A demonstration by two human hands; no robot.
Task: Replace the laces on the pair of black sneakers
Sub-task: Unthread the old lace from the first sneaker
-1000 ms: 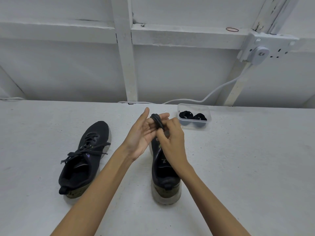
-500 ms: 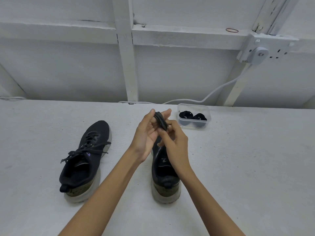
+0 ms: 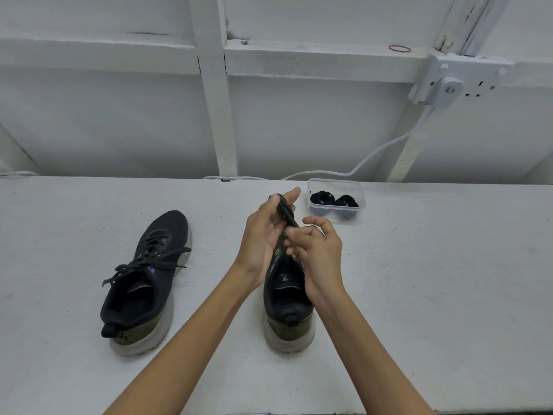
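Observation:
Two black sneakers stand on the white table. The left sneaker (image 3: 143, 280) is laced, its lace ends lying loose across the tongue. The right sneaker (image 3: 287, 298) shows an open throat, its front hidden behind my hands. Above it my left hand (image 3: 263, 238) holds a bundled black lace (image 3: 285, 209) between thumb and fingers. My right hand (image 3: 317, 253) pinches the lower end of that bundle with its fingertips.
A clear plastic box (image 3: 336, 202) with two coiled black laces sits just behind my hands, near the wall. A white cable (image 3: 374, 154) runs along the back edge up to a wall socket (image 3: 457, 82). White wall panels close off the back.
Both hands have dropped slightly and shifted. My right hand has slid from the top of the lace bundle to its lower end, its fingers spreading more.

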